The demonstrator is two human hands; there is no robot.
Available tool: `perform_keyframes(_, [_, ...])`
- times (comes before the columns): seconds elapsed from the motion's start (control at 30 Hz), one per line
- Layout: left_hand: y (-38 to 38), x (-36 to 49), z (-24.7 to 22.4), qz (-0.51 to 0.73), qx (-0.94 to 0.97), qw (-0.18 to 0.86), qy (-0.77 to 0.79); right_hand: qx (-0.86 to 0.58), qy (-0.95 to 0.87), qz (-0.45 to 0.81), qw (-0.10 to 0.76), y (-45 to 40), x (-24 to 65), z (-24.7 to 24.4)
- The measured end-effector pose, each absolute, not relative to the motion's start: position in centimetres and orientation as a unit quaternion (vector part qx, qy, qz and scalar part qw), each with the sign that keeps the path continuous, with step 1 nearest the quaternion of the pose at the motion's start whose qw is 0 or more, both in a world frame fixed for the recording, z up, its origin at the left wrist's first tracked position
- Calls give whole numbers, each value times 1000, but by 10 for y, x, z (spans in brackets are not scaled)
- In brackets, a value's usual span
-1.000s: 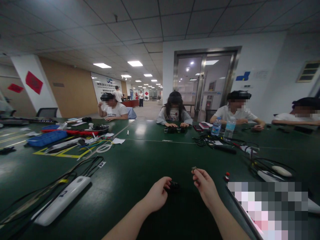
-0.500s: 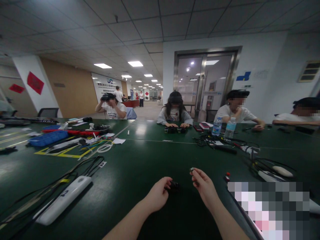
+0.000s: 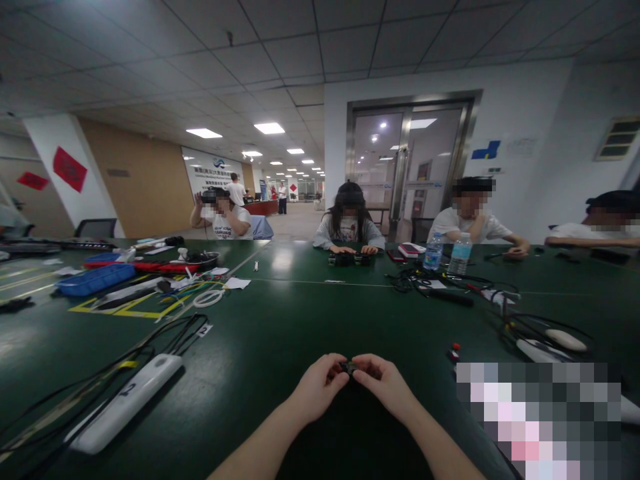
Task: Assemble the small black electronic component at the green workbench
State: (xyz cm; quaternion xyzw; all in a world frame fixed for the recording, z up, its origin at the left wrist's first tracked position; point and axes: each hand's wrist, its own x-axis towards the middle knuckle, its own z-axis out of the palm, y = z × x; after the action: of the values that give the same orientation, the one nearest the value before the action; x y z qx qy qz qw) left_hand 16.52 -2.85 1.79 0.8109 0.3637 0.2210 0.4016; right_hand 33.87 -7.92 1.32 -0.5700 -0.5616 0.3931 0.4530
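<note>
My left hand [image 3: 323, 385] pinches a small dark piece [image 3: 346, 367] between thumb and fingertips, close above the green table. Fingertips of my right hand [image 3: 383, 381] meet it from the other side, closed around something tiny that they mostly cover. Both hands nearly touch each other. The kind of the dark piece cannot be made out, and much of it is hidden by my fingers.
A white power strip [image 3: 131, 400] with black cables lies at left. To the right are a small red-topped object [image 3: 455, 351] and a blurred-out screen [image 3: 545, 420]. A blue tray [image 3: 95, 279], water bottles [image 3: 460, 255] and seated people are farther off.
My right hand has moved left and down, carrying a tiny pale piece to the dark piece at my left hand. My left hand has barely moved.
</note>
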Motion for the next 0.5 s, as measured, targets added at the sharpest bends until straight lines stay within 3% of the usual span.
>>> perform_keyframes(0.5, [-23, 173, 5, 232, 826, 368, 358, -562, -581, 387, 444, -77, 339, 7])
